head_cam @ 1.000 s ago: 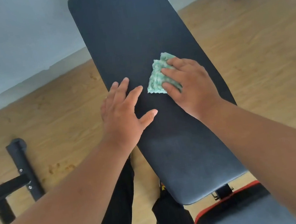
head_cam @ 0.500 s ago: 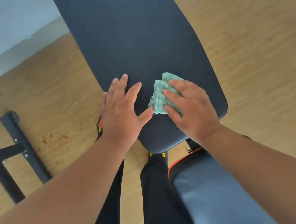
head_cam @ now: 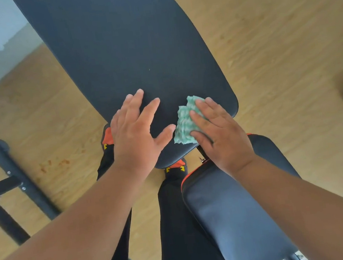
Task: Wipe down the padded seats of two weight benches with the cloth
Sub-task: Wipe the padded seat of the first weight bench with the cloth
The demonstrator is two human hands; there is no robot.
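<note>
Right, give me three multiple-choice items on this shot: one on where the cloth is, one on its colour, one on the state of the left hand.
1. Where does the cloth lie?
A. On the long pad's near end
B. On the floor
C. On the short seat pad

2. What colour is the cloth?
A. Red
B. Green and white
C. Black

3. How is the left hand?
A. Clenched in a fist
B. Gripping the cloth
C. Flat on the pad, fingers spread

Answers: 1 A, it sits under the right hand near the pad's rounded corner; 2 B, the crumpled weave shows both; 3 C, straight fingers rest on the black surface.
</note>
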